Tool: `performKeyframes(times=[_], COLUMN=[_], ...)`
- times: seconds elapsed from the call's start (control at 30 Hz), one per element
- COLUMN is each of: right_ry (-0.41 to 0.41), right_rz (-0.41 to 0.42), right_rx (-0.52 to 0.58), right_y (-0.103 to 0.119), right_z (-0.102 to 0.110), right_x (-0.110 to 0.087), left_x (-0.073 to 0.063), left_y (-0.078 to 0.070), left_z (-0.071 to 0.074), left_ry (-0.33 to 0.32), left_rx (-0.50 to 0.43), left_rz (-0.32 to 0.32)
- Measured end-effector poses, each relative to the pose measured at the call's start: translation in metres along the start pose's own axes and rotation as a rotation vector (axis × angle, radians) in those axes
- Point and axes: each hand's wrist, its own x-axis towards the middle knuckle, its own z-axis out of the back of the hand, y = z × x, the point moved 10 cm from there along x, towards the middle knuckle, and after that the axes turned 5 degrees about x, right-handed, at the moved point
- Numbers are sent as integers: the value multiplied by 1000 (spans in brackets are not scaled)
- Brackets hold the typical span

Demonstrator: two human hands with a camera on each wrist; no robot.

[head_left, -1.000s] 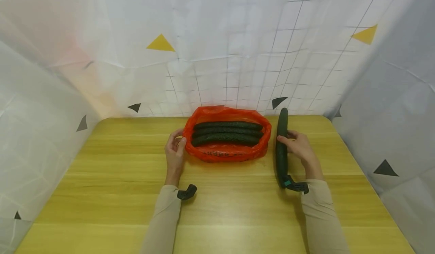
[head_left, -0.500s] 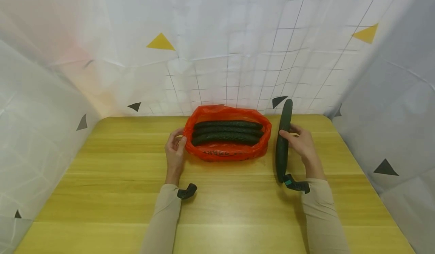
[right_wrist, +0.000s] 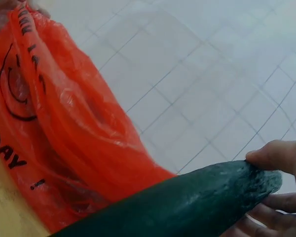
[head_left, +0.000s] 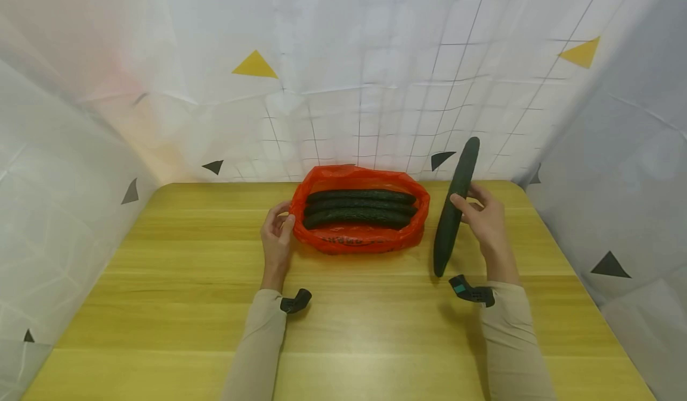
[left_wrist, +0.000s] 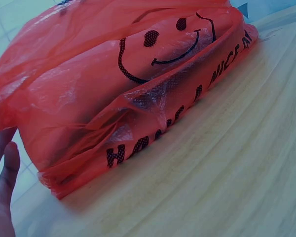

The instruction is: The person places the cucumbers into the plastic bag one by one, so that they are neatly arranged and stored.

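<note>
A red plastic bag (head_left: pixel 370 244) stands on the table with its mouth open and its rim rolled outward. Three dark green cucumbers (head_left: pixel 358 216) lie side by side inside it. My left hand (head_left: pixel 276 243) pinches the bag's left rim between thumb and fingers. To the right of the bag, my right hand (head_left: pixel 487 219) grips another cucumber (head_left: pixel 449 231) around its middle, off the table and tilted with its far end up and to the right. In the right wrist view the thumb (right_wrist: pixel 274 155) lies on top of this cucumber, fingers beneath.
The wooden table (head_left: pixel 343 341) extends on both sides and toward me. White sheeting (head_left: pixel 343 61) with grid lines and triangles rises behind its back edge and along both sides. A black wrist camera (head_left: pixel 472 290) sits on each forearm.
My right hand has raised the cucumber and shifted slightly away and right, and the cucumber's far end has tipped to the right. The left hand and bag stay in place.
</note>
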Motion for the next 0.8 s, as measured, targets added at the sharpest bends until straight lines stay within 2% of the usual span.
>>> performKeyframes(times=[0.47, 0.8], right_ry=[-151, -224], right_rz=[140, 262], right_rx=[404, 667], right_y=[35, 46], right_z=[15, 15], right_x=[-10, -14], left_x=[0, 1], left_y=[-3, -3], left_z=[-1, -1], left_ry=[-4, 2], left_rx=[20, -4], left_rz=[-10, -18])
